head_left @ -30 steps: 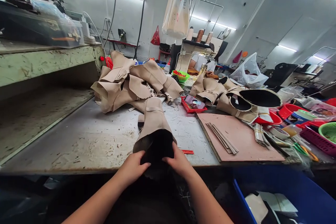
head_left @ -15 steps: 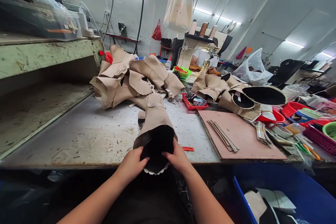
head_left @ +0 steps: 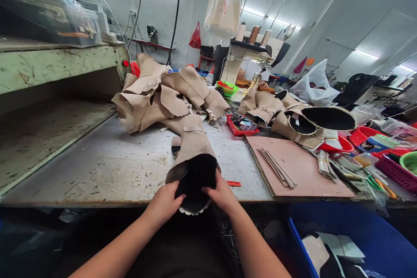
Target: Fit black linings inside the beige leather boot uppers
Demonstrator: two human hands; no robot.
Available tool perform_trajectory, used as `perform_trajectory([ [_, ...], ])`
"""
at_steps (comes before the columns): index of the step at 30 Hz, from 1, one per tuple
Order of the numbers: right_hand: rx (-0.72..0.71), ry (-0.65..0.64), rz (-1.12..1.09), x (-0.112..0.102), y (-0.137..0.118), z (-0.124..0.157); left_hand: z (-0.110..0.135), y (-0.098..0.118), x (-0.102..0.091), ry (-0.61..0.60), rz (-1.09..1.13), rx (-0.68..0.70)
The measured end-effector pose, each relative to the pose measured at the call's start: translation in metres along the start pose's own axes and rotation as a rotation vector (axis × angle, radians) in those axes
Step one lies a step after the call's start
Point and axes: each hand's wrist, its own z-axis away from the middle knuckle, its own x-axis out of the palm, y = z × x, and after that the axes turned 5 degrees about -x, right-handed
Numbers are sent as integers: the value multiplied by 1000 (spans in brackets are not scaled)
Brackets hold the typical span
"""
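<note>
A beige boot upper point(head_left: 192, 141) with a black lining lies at the table's front edge, its wide opening facing me. My left hand point(head_left: 167, 200) grips the left side of the opening, thumb on the black lining and fingers hidden outside. On the opposite side, my right hand point(head_left: 221, 193) pinches the rim the same way. A scalloped white edge shows at the bottom of the opening, below both thumbs. Behind it is a heap of similar beige uppers point(head_left: 182, 84), some with buckles or metal fittings.
A pink board point(head_left: 312, 173) bears a bundle of thin strips point(head_left: 276, 168). Further right are more boot uppers point(head_left: 263, 106) and several baskets. A blue bin point(head_left: 295, 239) stands below the table, a shelf point(head_left: 65, 67) at left. A person sits behind the sewing machine point(head_left: 236, 63).
Both hands keep their hold on the boot upper, which has hardly moved. The view has shifted very slightly.
</note>
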Motion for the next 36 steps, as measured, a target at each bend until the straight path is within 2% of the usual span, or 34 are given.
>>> perform_trajectory([
  [3,-6,-7,45,0,0,1,0,3,0,-8,-57,12],
  [7,20,-59,267,0,-6,1,4,1,-4,10,-201,11],
  [10,37,-73,381,-3,-10,0,12,-7,-6,135,-390,40],
  [12,51,-77,433,-7,-11,-1,16,-13,-2,360,-557,259],
  [14,61,-97,458,-11,-11,-1,18,-15,6,618,-653,602],
  [16,59,-135,464,-15,-13,-3,16,-13,18,726,-669,887],
  [17,55,-153,469,-17,-15,-4,14,-12,24,720,-683,965],
  [19,55,-174,494,-19,-21,-6,8,-11,33,655,-746,1033],
  [22,83,-160,565,-23,-29,-10,0,-18,41,570,-805,1052],
  [26,143,-158,628,-31,-32,-15,-3,-27,40,417,-795,1068],
  [29,160,-173,654,-32,-27,-18,-1,-24,33,171,-791,979],
  [32,156,-178,674,-27,-21,-22,2,-11,23,-58,-765,864],
  [34,148,-169,688,-24,-19,-22,2,1,20,-139,-731,812],
  [36,145,-137,715,-25,-21,-18,2,11,21,-146,-696,743],
])
